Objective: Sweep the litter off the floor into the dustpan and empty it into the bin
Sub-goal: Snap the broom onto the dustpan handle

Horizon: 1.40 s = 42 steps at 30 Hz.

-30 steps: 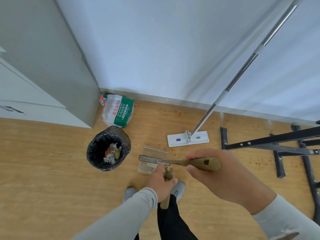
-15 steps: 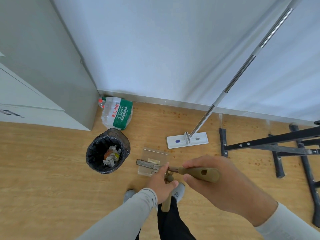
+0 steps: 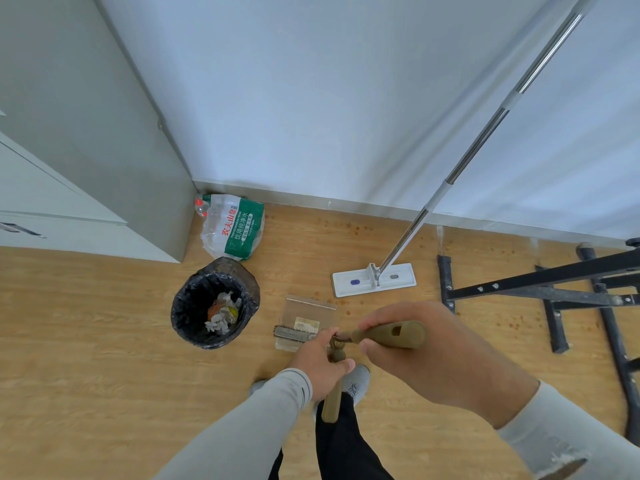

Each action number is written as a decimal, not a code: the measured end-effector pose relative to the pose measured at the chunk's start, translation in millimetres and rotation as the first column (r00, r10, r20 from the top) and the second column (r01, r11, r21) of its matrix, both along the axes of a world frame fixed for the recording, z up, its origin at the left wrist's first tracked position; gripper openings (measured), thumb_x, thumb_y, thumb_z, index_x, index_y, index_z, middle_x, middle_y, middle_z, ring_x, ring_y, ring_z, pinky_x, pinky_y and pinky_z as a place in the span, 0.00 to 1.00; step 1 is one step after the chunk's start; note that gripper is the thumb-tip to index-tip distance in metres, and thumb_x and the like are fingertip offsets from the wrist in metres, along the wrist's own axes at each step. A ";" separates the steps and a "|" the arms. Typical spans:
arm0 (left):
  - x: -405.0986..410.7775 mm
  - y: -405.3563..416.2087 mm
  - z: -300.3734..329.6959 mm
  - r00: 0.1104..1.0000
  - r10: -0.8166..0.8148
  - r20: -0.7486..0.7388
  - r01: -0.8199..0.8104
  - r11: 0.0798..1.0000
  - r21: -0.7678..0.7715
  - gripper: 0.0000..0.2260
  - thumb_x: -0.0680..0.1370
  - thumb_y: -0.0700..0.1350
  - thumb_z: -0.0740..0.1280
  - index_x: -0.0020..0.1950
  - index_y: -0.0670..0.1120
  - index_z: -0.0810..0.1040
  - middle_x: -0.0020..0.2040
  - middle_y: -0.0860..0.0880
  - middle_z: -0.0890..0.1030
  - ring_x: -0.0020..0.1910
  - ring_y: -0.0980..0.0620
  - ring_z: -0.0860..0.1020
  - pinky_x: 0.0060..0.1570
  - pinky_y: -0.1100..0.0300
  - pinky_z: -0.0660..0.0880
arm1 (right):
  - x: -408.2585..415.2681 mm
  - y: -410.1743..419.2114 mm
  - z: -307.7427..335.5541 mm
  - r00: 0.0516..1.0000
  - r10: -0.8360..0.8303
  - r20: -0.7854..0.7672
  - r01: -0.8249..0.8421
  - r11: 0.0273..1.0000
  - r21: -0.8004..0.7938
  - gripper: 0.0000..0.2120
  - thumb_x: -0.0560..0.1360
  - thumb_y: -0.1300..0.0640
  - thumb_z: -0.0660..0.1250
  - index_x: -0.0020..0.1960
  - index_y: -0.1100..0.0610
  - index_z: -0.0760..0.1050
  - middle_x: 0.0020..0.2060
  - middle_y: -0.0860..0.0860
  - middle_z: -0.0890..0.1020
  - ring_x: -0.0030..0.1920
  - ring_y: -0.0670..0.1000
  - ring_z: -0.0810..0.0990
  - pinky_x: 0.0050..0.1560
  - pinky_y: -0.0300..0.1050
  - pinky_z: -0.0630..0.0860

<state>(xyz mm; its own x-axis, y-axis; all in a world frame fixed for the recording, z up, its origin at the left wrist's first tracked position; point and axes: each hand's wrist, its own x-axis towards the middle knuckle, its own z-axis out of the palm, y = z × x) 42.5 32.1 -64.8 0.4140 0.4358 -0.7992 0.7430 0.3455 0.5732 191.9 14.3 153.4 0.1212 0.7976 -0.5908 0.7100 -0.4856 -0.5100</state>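
Observation:
A clear dustpan [image 3: 309,310] sits on the wooden floor just right of the bin [image 3: 214,303], which is lined with a black bag and holds crumpled litter. A small piece of litter [image 3: 306,324] lies in the pan. My left hand [image 3: 322,367] grips the dustpan's olive handle [image 3: 331,403], which runs down toward my legs. My right hand [image 3: 426,355] is closed on the olive handle of the brush [image 3: 389,334]. The brush's bristle head [image 3: 291,333] rests across the pan's near part.
A flat mop [image 3: 374,279] leans against the white wall behind the pan. A pack of water bottles [image 3: 233,226] lies beside a grey cabinet [image 3: 86,133]. Black metal frame legs [image 3: 540,292] spread over the floor at right. My shoes [image 3: 356,379] stand just behind the pan.
The brush head has slid a little across the dustpan, and a small piece of litter now shows inside it. Both hands keep their grips; the view has shifted slightly.

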 end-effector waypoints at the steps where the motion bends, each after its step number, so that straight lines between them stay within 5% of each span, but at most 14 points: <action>1: 0.5 0.2 0.4 1.000 0.001 -0.006 -0.001 1.000 0.006 0.33 0.71 0.57 0.73 0.74 0.65 0.64 0.61 0.49 0.82 0.61 0.46 0.80 0.64 0.48 0.77 | 0.2 0.4 -0.2 1.000 0.002 -0.004 -0.002 1.000 -0.001 0.06 0.77 0.49 0.70 0.51 0.43 0.85 0.39 0.43 0.85 0.44 0.39 0.81 0.40 0.34 0.78; 11: -0.6 3.3 5.9 1.000 -0.022 -0.016 0.023 0.999 0.029 0.33 0.72 0.59 0.71 0.75 0.62 0.65 0.62 0.52 0.80 0.60 0.48 0.79 0.64 0.49 0.77 | -2.5 -0.2 -3.1 1.000 -0.010 -0.009 0.010 1.000 -0.003 0.07 0.76 0.48 0.70 0.53 0.43 0.84 0.39 0.41 0.83 0.38 0.39 0.80 0.37 0.33 0.74; 16: -0.9 2.2 5.7 1.000 -0.022 -0.001 0.022 0.999 0.034 0.30 0.71 0.60 0.69 0.73 0.64 0.67 0.59 0.53 0.82 0.57 0.47 0.81 0.61 0.48 0.79 | -3.7 -2.8 -2.4 1.000 0.019 -0.008 -0.019 1.000 0.010 0.07 0.77 0.48 0.69 0.51 0.43 0.85 0.41 0.41 0.84 0.46 0.40 0.81 0.44 0.35 0.79; 23: -0.1 3.0 6.8 1.000 -0.023 0.014 0.022 0.999 0.050 0.23 0.72 0.58 0.68 0.67 0.64 0.72 0.56 0.57 0.82 0.54 0.52 0.81 0.61 0.50 0.78 | -4.8 -6.7 -5.2 0.999 0.036 -0.005 -0.036 0.999 0.018 0.06 0.77 0.49 0.68 0.48 0.46 0.85 0.40 0.45 0.85 0.42 0.44 0.81 0.41 0.37 0.78; 35: -1.6 -3.7 15.1 0.997 -0.074 -0.023 0.075 0.997 0.030 0.31 0.74 0.57 0.67 0.76 0.62 0.63 0.62 0.51 0.81 0.60 0.47 0.80 0.64 0.49 0.76 | -9.5 -16.7 -1.7 1.000 -0.026 -0.011 0.026 1.000 0.003 0.07 0.76 0.51 0.68 0.51 0.44 0.84 0.44 0.43 0.85 0.46 0.43 0.81 0.44 0.36 0.78; 42: -33.8 20.6 70.4 0.989 -0.149 -0.015 0.149 0.970 0.191 0.25 0.80 0.51 0.67 0.76 0.54 0.67 0.54 0.59 0.77 0.55 0.57 0.77 0.60 0.61 0.72 | -10.3 -30.3 3.8 0.992 -0.130 0.004 0.130 0.991 0.016 0.08 0.75 0.49 0.69 0.53 0.42 0.82 0.45 0.42 0.85 0.48 0.44 0.82 0.50 0.39 0.80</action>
<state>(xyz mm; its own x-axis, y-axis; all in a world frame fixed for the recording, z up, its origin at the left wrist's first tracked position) 8.6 52.7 5.6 0.4854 0.5141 -0.7072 0.7781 0.1148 0.6176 181.6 -16.1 157.1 0.2273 0.7842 -0.5774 0.6440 -0.5658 -0.5149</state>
